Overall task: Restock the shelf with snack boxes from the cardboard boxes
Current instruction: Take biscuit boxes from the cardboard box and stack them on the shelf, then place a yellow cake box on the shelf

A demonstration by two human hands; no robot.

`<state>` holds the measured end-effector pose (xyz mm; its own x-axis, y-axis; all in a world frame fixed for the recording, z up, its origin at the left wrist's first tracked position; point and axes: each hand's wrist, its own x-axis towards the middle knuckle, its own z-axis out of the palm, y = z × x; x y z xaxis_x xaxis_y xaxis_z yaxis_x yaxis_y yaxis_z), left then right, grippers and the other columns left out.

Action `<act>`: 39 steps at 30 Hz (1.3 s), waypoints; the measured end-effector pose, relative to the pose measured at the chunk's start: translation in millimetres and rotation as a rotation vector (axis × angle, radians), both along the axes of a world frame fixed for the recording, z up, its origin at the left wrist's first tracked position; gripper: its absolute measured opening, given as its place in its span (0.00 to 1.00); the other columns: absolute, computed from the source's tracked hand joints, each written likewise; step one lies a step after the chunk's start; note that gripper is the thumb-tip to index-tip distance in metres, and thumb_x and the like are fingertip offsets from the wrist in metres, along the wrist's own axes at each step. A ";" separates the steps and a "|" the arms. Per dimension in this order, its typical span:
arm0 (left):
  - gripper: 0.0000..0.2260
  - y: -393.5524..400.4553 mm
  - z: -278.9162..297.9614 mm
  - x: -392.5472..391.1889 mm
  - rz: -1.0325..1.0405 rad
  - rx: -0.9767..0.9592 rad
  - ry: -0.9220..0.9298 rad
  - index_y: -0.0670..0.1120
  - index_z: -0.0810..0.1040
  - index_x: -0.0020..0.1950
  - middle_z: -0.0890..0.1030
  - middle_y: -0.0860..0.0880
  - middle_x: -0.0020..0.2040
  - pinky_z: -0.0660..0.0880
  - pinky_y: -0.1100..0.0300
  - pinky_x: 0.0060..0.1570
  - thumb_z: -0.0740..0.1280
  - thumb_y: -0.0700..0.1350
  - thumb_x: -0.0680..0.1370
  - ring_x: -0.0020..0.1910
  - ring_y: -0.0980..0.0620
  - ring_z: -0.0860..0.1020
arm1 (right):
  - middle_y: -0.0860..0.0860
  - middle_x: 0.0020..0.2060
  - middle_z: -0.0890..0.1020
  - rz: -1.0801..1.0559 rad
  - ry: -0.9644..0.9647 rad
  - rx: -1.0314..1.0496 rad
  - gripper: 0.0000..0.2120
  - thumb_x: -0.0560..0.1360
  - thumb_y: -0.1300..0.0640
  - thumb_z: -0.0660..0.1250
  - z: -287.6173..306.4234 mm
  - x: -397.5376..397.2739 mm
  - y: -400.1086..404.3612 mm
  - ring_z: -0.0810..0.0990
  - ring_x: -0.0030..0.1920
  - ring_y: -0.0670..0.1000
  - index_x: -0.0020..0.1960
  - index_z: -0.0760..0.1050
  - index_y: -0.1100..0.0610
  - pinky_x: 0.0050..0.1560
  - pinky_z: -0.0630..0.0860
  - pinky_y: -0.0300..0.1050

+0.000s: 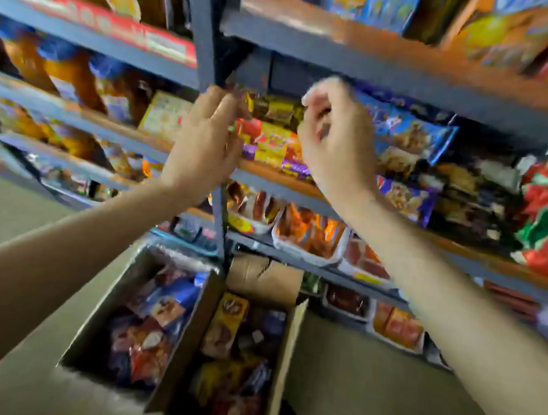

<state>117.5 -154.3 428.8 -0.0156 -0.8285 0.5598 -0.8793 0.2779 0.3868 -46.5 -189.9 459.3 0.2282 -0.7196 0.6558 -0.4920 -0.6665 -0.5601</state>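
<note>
Up at the shelf (269,175), both hands reach in from below, and the picture is blurry. From the head camera, the left hand (201,140) is flat and open, with its fingers straight and pointing up. Its fingertips touch the left end of a stack of snack boxes (270,138) that are yellow, red and purple. It is not wrapped around anything; it only presses on the side of the stack, close to the grey shelf post (202,19). The right hand (336,139) is at the other end of the same stack. Its fingers are curled in, and they seem to pinch the top right corner of the stack, but the blur makes it hard to tell if they really hold it. Both arms are bare and stretch up and forward, with the wrists bent a little toward each other. The stack lies on the orange shelf board, between the two hands. Just to its right lie blue snack packs (409,137). Down on the floor sit two open cardboard boxes (187,338) side by side, touching each other. Both have more snack packs inside them. Lower shelves hold white trays (309,242) of orange and red packs.
</note>
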 end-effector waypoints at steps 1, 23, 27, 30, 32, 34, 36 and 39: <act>0.14 5.7 -42.8 12.0 0.028 0.125 -0.044 0.39 0.73 0.51 0.74 0.35 0.49 0.71 0.47 0.47 0.57 0.41 0.68 0.48 0.38 0.73 | 0.53 0.39 0.76 -0.013 0.090 0.166 0.06 0.71 0.67 0.61 -48.6 0.5 7.2 0.77 0.40 0.57 0.47 0.74 0.64 0.39 0.67 0.44; 0.32 197.1 -678.8 -30.8 0.312 1.652 0.059 0.41 0.52 0.74 0.61 0.41 0.72 0.64 0.50 0.65 0.65 0.47 0.76 0.70 0.42 0.63 | 0.55 0.72 0.59 0.437 1.117 1.170 0.31 0.76 0.63 0.64 -730.1 6.8 157.4 0.62 0.70 0.58 0.75 0.55 0.57 0.62 0.67 0.48; 0.32 194.8 -696.5 -32.8 0.313 1.593 0.135 0.41 0.61 0.68 0.66 0.41 0.67 0.69 0.51 0.60 0.72 0.50 0.71 0.65 0.42 0.68 | 0.51 0.74 0.57 0.536 1.192 1.175 0.37 0.74 0.65 0.65 -754.0 9.4 160.9 0.58 0.71 0.60 0.76 0.49 0.52 0.66 0.68 0.54; 0.39 180.4 -673.6 -28.3 0.210 1.497 0.050 0.43 0.56 0.73 0.64 0.42 0.68 0.68 0.52 0.60 0.73 0.52 0.69 0.66 0.42 0.67 | 0.51 0.74 0.57 0.526 1.195 1.138 0.40 0.74 0.62 0.66 -741.9 5.1 157.6 0.59 0.70 0.60 0.77 0.46 0.49 0.65 0.67 0.56; 0.42 161.2 -638.7 -21.7 0.122 1.431 0.034 0.44 0.55 0.74 0.65 0.43 0.67 0.68 0.52 0.59 0.75 0.51 0.67 0.64 0.42 0.67 | 0.51 0.73 0.60 0.475 1.107 1.168 0.39 0.73 0.56 0.67 -713.8 1.7 148.7 0.59 0.70 0.60 0.76 0.49 0.50 0.66 0.65 0.58; 0.41 136.2 -592.4 -14.2 0.020 1.378 0.024 0.44 0.59 0.72 0.68 0.45 0.64 0.69 0.55 0.54 0.76 0.50 0.66 0.62 0.43 0.69 | 0.51 0.71 0.64 0.451 1.014 1.154 0.38 0.72 0.54 0.70 -671.8 -2.6 136.5 0.61 0.70 0.59 0.75 0.53 0.52 0.65 0.65 0.56; 0.39 110.1 -532.4 -10.4 -0.058 1.380 0.022 0.44 0.62 0.71 0.68 0.45 0.63 0.69 0.57 0.52 0.77 0.48 0.65 0.62 0.45 0.70 | 0.53 0.69 0.67 0.433 0.928 1.142 0.40 0.69 0.53 0.73 -616.8 -8.5 124.6 0.63 0.69 0.58 0.74 0.55 0.54 0.64 0.66 0.52; 0.40 70.4 -421.0 -11.6 -0.140 1.374 0.046 0.43 0.60 0.73 0.66 0.44 0.68 0.70 0.56 0.58 0.76 0.47 0.67 0.65 0.46 0.69 | 0.53 0.64 0.73 0.358 0.728 1.218 0.40 0.64 0.52 0.78 -506.9 -18.5 103.2 0.71 0.65 0.56 0.70 0.62 0.55 0.62 0.70 0.49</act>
